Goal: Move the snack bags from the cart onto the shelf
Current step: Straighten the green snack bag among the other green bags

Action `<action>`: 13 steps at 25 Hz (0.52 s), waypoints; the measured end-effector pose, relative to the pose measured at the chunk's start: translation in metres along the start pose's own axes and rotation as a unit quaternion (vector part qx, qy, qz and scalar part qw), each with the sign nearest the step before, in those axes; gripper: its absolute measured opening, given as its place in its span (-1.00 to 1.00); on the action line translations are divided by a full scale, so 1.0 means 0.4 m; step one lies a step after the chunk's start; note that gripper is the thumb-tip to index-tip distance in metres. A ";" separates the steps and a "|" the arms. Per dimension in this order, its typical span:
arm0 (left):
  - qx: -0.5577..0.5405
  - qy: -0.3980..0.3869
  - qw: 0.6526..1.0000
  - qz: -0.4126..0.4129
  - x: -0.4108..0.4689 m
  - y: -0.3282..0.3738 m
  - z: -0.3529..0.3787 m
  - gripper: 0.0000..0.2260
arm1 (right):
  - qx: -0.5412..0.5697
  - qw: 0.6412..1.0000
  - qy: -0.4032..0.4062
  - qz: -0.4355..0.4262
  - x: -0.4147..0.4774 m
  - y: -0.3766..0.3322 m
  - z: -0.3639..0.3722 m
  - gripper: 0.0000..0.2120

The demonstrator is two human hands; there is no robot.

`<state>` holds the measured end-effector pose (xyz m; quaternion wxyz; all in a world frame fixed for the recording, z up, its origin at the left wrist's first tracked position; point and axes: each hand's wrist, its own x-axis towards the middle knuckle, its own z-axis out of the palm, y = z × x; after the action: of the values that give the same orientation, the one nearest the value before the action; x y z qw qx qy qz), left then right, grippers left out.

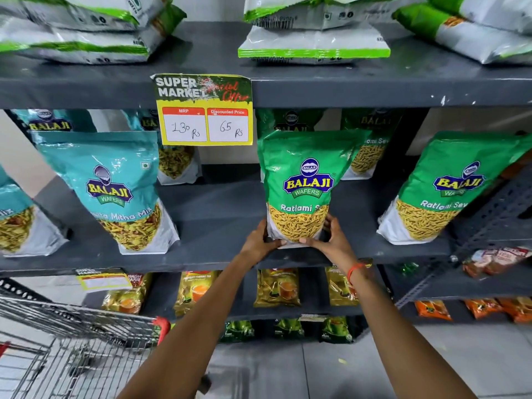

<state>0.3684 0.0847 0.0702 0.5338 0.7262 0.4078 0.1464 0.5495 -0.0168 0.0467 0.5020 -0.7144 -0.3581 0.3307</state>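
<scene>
A green Ratlami Sev snack bag (302,185) stands upright near the front of the dark grey shelf (218,254). My left hand (260,240) grips its lower left corner and my right hand (331,239) grips its lower right corner. A second green bag (449,185) leans to the right of it, and more green bags stand behind. Teal mix bags (115,188) stand at the left of the same shelf. The wire cart (72,341) is at the lower left; its inside is mostly out of view.
A yellow price tag (204,110) hangs from the shelf above, which carries white and green bags (313,38). Lower shelves hold gold tea packets (276,287) and orange packets (431,309). A perforated metal upright (489,214) stands at the right.
</scene>
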 end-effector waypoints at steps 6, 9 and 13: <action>-0.011 -0.012 1.000 -0.007 -0.010 0.012 -0.007 -0.32 | -0.003 1.000 0.000 0.009 -0.013 -0.014 0.008 -0.15; -0.020 -0.026 0.999 -0.010 -0.014 0.017 -0.011 -0.28 | -0.011 1.000 -0.002 0.013 -0.015 -0.021 0.008 -0.14; -0.045 0.027 0.998 0.028 -0.051 0.034 0.018 -0.08 | -0.022 0.999 0.044 -0.010 -0.047 -0.053 0.012 0.02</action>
<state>0.3663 0.0631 0.0842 0.5504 0.7084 0.3942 0.1994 0.5319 -0.0253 0.0679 0.5050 -0.7353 -0.3498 0.2861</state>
